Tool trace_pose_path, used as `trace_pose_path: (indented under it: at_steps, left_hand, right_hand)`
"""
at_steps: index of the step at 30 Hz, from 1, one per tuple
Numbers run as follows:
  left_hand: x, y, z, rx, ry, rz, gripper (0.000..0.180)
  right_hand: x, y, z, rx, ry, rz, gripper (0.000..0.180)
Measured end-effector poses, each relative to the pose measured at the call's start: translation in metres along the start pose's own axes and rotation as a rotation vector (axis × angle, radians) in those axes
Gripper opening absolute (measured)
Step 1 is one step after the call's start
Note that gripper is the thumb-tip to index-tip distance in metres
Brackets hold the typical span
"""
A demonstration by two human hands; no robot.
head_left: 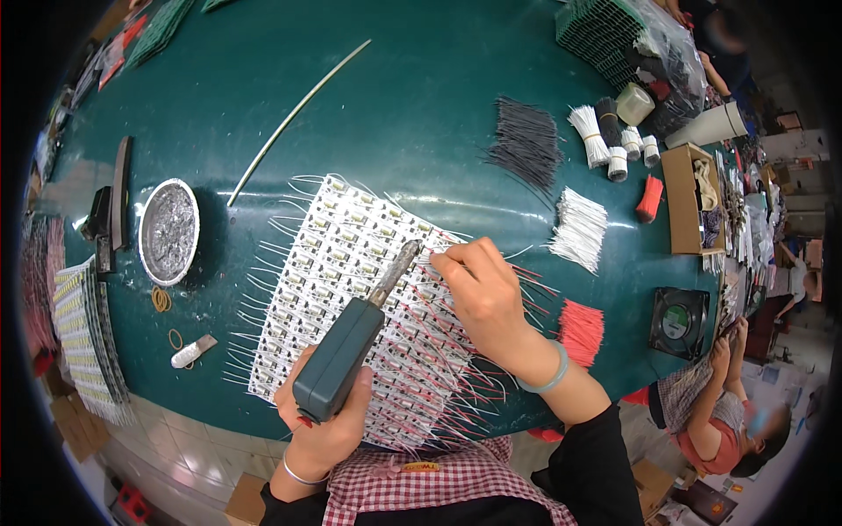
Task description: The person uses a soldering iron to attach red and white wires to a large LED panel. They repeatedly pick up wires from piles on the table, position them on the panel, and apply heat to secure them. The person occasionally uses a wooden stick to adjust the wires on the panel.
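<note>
Soldering iron (pixel 351 346), mid-frame: left hand (pixel 326 430) wraps its teal handle (only safe hold, tip hot). Right hand (pixel 485 294) pinches a thin wire (pixel 433 253) on the board panel (pixel 351 302); wire light, floppy, panel fragile.

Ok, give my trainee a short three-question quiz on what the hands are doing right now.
1. True or false: the left hand grips the soldering iron by its dark green handle.
2. What does the right hand pinch? A) a rubber band B) a thin wire at the board panel C) the round metal dish
3. Fill in: the loose pile of red wires lies to the ___ of the right wrist.

Key: 1 true; 2 B; 3 right
</note>
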State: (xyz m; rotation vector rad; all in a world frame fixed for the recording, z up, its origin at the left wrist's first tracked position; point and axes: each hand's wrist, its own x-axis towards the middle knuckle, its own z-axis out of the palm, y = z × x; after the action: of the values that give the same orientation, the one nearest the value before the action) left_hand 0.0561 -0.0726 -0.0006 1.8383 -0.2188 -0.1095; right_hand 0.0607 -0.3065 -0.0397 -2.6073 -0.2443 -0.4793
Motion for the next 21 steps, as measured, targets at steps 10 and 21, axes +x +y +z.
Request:
trace_pose_path:
  at_steps: [10, 21]
  left_hand:
    - [-0.0044, -0.0079, 0.0025, -0.039, 0.007, -0.023, 0.018]
    - [-0.0036, -0.0097, 0.0027, 0.02, -0.034, -0.03, 0.014]
  right_hand:
    - [-0.0007, -0.002, 0.0013, -0.016, -0.009, 0.005, 0.03]
    - [0.0004, -0.003, 0.0019, -0.024, -0.004, -0.002, 0.03]
